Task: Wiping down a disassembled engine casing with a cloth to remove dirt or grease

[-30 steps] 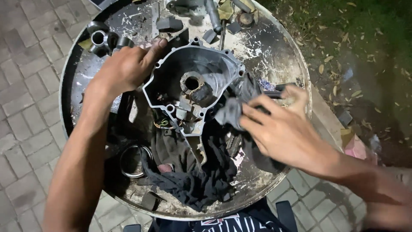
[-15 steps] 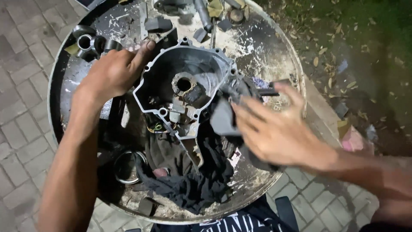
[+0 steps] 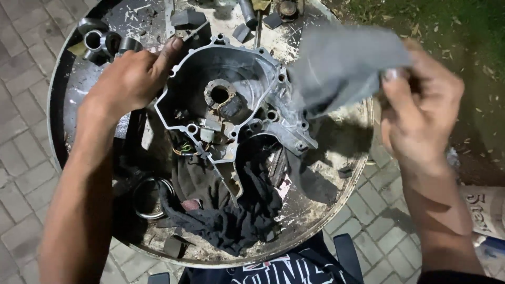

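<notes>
The engine cover is a grimy grey aluminium casting, hollow side up, bolt ears round the rim, rusty hub in the middle; it sits mid-way on the round metal tray, partly over a black cloth; left hand grips its upper-left edge; right hand is lifted, fingers pinched on a grey rag.

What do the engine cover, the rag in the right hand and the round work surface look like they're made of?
Engine cover: apparently cast aluminium, with a dull grey matt skin, moulded ribs and bolt lugs.
Rag in the right hand: soft grey woven or knit cloth, hanging in limp folds.
Round work surface: probably steel, dark with scratched, flaking white paint and a thin raised rim.
</notes>
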